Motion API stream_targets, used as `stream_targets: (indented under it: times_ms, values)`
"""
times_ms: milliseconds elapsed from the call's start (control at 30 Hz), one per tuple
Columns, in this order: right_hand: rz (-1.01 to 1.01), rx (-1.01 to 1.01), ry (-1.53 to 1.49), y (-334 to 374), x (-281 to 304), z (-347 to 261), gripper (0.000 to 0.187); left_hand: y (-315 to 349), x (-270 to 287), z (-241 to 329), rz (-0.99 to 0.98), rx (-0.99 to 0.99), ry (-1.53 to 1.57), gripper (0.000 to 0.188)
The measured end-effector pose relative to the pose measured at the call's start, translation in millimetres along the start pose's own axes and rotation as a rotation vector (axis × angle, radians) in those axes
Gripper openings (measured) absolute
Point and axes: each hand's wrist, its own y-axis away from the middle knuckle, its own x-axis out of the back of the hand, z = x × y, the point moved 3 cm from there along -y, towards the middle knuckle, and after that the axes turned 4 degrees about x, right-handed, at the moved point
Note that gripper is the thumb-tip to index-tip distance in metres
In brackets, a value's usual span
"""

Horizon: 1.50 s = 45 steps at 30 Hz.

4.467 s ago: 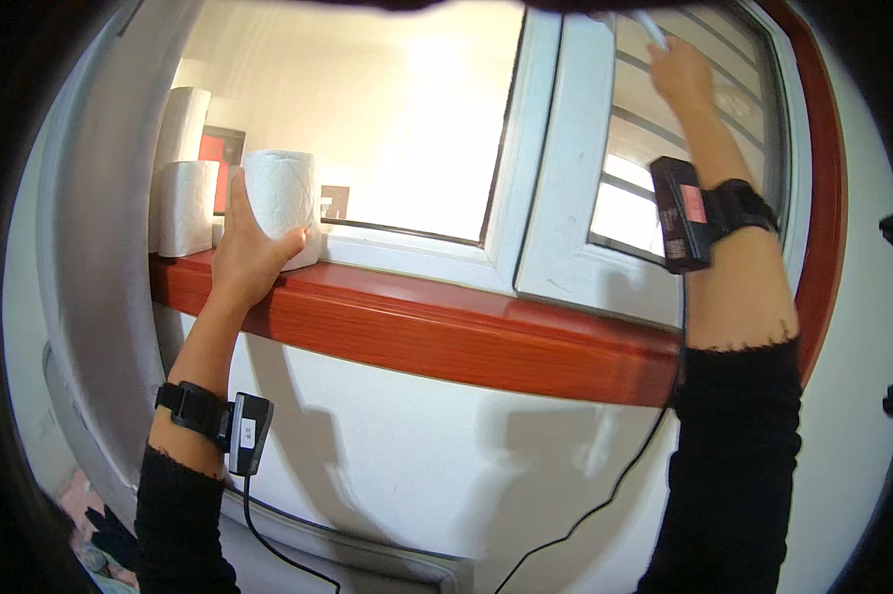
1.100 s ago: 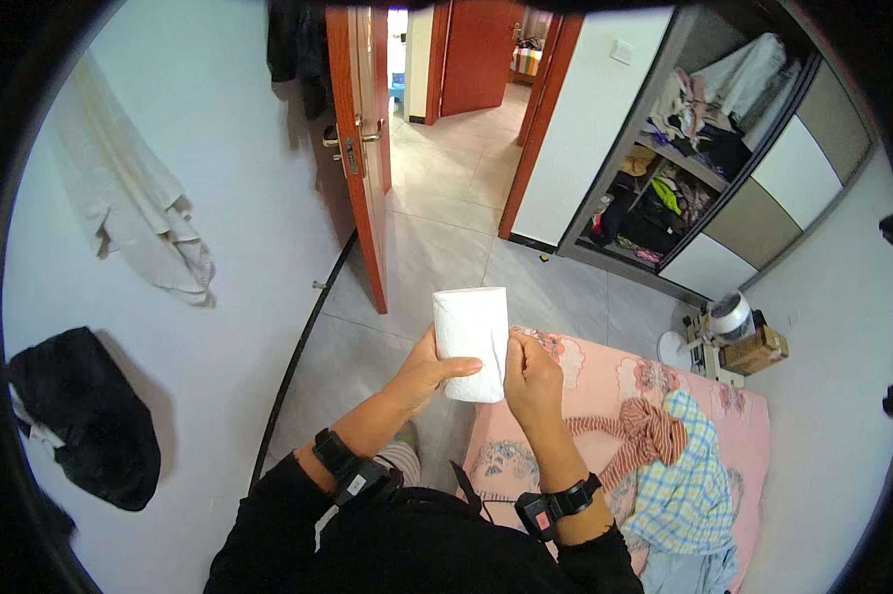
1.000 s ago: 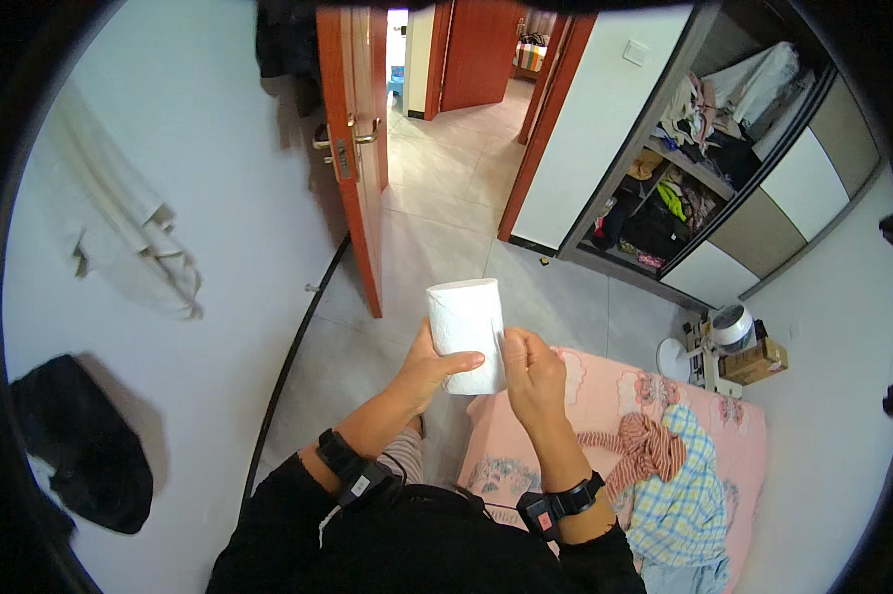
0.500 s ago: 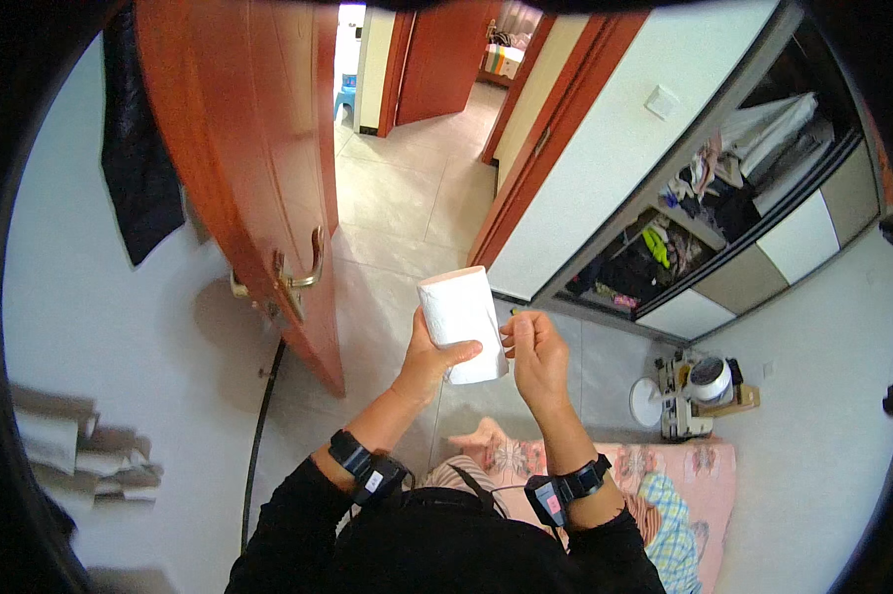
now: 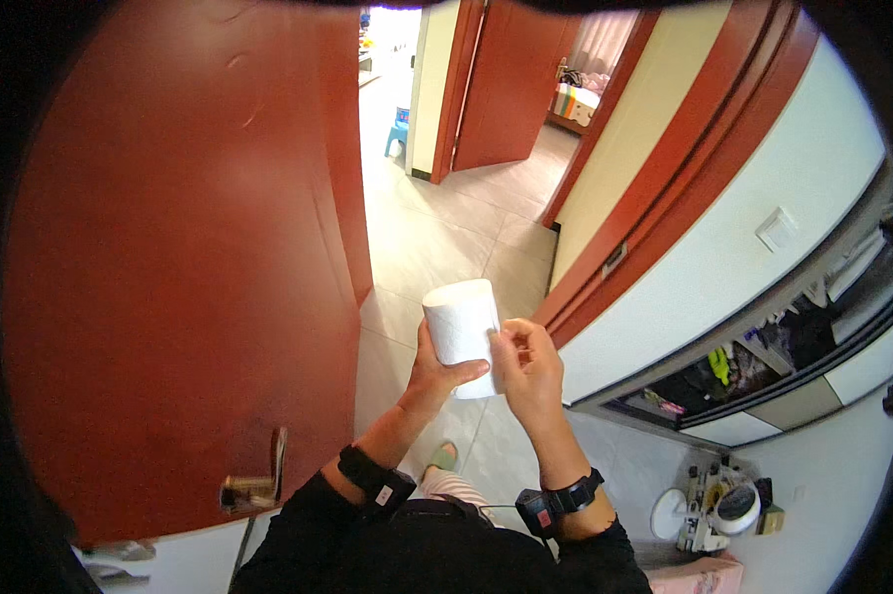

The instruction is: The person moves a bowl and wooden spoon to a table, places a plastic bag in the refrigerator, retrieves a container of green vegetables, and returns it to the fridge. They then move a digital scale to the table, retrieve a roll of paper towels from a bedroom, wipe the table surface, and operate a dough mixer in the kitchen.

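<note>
A white roll of toilet paper [image 5: 462, 332] is held upright, tilted slightly, in front of my body. My left hand [image 5: 434, 374] wraps round its left side, with the thumb lying across the lower front. At the roll's right edge, my right hand [image 5: 531, 368] is closed, its thumb and fingers pinched against the paper's side. Whether a loose end of paper lies between those fingertips is hard to make out. Both wrists carry black straps with small boxes.
On the left stands an open red-brown door [image 5: 189, 247] with a metal handle [image 5: 253, 485]. A door frame [image 5: 654, 198] rises on the right, beside a wall with a switch [image 5: 777, 231]. Farther right are an open wardrobe [image 5: 753, 381] and a white fan [image 5: 670, 512]. Tiled floor [image 5: 422, 238] runs ahead.
I have moved forward toward the doorway; the door now fills the left side and the bed has mostly left view. My right fingers have come against the roll's side.
</note>
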Motion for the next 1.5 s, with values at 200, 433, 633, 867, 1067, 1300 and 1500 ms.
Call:
stream_targets:
  times_ms: [200, 433, 633, 867, 1067, 1300, 1500]
  values:
    - [-0.134, 0.056, 0.037, -128.3, -36.6, 70.2, 0.010, -127.5, 8.6, 16.3, 0.088, -0.199, -0.292, 0.097]
    - [-0.155, 0.164, -0.007, -259.1, -92.0, 153.6, 0.009, -288.2, 34.5, -4.4, 0.160, -0.221, -0.345, 0.108]
    - [-0.072, 0.395, 0.142, -376.6, -159.4, 209.7, 0.009, -451.3, 72.2, -27.0, 0.266, -0.153, -0.219, 0.101]
    - [-0.215, 0.479, -0.014, -505.9, -210.4, 243.4, 0.020, -601.2, 103.9, 6.9, 0.120, 0.038, 0.330, 0.088]
    - [-0.362, -0.714, -0.958, -606.8, -273.3, 327.9, 0.051, -706.7, 142.4, 55.6, 0.169, -0.417, -0.285, 0.092]
    - [-0.696, -0.866, -1.577, -768.3, -372.6, 404.4, 0.052, -842.4, 168.3, 93.2, -0.034, -0.866, -1.092, 0.109]
    - [-0.682, -0.372, -0.919, -897.7, -459.1, 441.2, 0.057, -956.5, 220.7, 109.6, 0.137, -0.178, -0.131, 0.096]
